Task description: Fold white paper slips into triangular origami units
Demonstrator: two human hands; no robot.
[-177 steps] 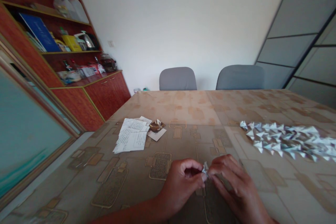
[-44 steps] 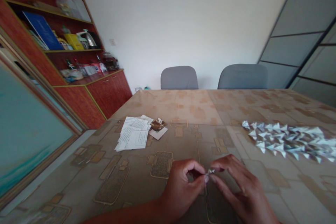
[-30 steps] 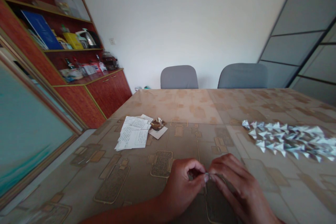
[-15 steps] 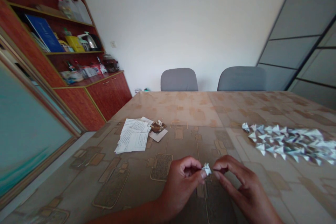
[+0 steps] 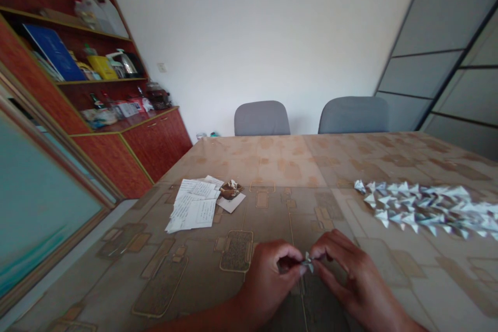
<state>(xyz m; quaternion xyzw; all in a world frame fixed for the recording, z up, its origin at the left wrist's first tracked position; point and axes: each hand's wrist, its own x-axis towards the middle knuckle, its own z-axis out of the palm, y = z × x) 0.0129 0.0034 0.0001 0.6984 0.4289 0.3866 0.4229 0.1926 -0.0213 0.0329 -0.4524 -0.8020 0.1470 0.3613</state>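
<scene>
A small folded white paper piece (image 5: pixel 308 261) is between my two hands, above the near middle of the table. My left hand (image 5: pixel 272 275) pinches its left side between thumb and forefinger. From the right, my right hand (image 5: pixel 344 270) pinches at its other side, thumb and fingertips close together. To the left lies a loose stack of printed paper sheets (image 5: pixel 194 205), beside a brown dish-like object (image 5: pixel 231 190) with white scraps on it. Several rows of similar folded, pointed paper pieces (image 5: pixel 420 205) stand at the right.
The patterned tablecloth (image 5: pixel 272 158) covers a wide table. Two grey chairs (image 5: pixel 262 118) stand behind its far edge. On the left is a red-brown cabinet (image 5: pixel 155 137) with shelves of bottles, a kettle and a blue folder. A white square (image 5: pixel 232 203) lies by the brown object.
My right hand has moved left and its fingertips now meet the small paper piece, which looks turned. The view has shifted slightly.
</scene>
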